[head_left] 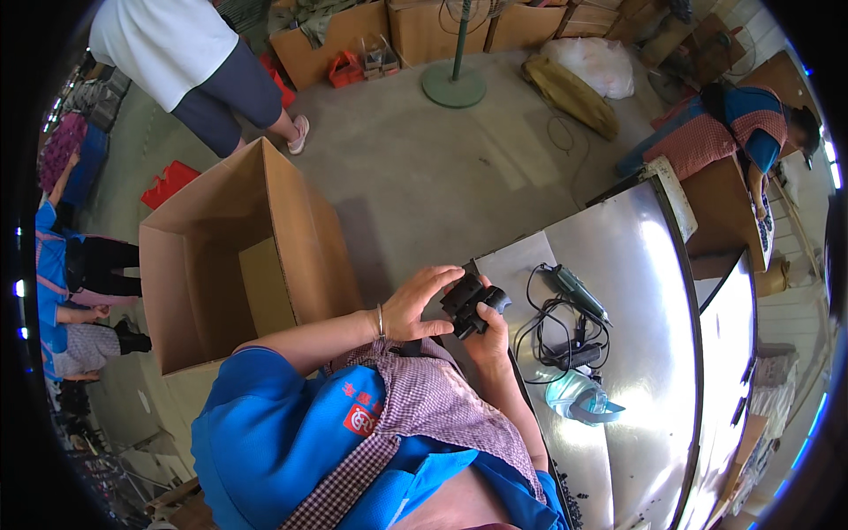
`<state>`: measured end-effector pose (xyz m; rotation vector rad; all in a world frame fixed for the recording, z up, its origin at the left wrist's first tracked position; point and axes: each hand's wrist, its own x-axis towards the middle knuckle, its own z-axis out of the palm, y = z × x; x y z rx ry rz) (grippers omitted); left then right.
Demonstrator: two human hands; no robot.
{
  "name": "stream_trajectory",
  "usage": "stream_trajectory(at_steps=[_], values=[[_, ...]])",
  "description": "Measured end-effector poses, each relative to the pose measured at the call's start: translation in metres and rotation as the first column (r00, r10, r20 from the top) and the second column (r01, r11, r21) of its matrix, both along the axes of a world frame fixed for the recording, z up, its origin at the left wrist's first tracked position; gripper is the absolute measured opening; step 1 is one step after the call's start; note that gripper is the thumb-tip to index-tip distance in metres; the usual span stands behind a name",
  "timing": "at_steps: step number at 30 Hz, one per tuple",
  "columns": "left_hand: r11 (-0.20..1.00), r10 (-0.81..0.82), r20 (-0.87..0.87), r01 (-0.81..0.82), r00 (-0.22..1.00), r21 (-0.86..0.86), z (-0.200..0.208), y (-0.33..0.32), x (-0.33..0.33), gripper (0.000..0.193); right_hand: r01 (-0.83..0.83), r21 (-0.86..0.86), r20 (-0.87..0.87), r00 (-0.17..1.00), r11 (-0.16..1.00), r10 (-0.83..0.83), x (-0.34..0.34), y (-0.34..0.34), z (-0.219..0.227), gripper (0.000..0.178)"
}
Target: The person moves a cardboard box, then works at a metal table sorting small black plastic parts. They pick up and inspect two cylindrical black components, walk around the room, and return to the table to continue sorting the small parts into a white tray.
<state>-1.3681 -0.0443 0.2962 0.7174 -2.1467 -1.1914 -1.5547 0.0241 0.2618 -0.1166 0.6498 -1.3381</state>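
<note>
In front of my apron, my right hand grips several small black moulded plastic parts bunched together, with the thumb on their near side. My left hand, a bangle at its wrist, is at the left side of these parts. Its fingers are stretched out and its thumb is apart from them; whether it touches the parts is hard to tell. To the right, a metal-topped table bears a dark green handheld power tool and a tangled black cord. A clear bluish plastic container lies by the cord.
A large open cardboard box stands at my left. Small black bits lie near the table's edge. Beyond are a green fan stand, a red bag and a brown sack. Other people stand at left, far left and right.
</note>
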Motion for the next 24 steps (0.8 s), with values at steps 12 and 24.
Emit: stream_trajectory(at_steps=[12,24], values=[[0.982,-0.187,0.043,0.187,0.981,-0.008,-0.011,-0.037,-0.022,0.083,0.169,0.085,0.014,0.985,0.982,-0.171,-0.015,-0.021,-0.018,0.074],[0.947,-0.307,0.000,0.305,0.952,0.099,-0.034,-0.272,-0.011,0.075,0.378,0.031,-0.020,0.926,0.925,-0.378,0.017,-0.218,-0.025,0.083]])
